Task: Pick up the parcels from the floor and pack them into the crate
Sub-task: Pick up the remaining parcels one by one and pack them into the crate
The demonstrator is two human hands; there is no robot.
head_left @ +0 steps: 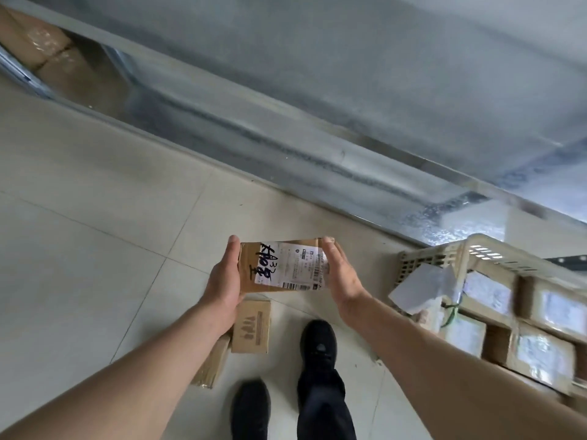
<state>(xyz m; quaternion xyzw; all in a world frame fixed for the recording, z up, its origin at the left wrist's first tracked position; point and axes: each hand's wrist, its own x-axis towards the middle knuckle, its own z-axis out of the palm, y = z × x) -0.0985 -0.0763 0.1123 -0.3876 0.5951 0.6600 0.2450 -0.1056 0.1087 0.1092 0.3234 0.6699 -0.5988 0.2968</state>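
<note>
I hold a brown cardboard parcel [279, 266] with a white shipping label and black marker writing above the tiled floor. My left hand [224, 277] grips its left end and my right hand [341, 276] grips its right end, thumbs along the top, fingers hidden beneath. The beige plastic crate [476, 249] stands to the right, holding several taped cardboard parcels [540, 344] and a grey mailer bag [422, 287]. On the floor below my hands lies a small printed box [251, 325]. A flat brown parcel [211, 366] lies partly under my left forearm.
A metal shelf unit [317, 147] runs diagonally across the far side, with cardboard boxes [41, 49] stored at its upper left. My black shoes [317, 344] stand on the pale floor tiles between the floor parcels and the crate.
</note>
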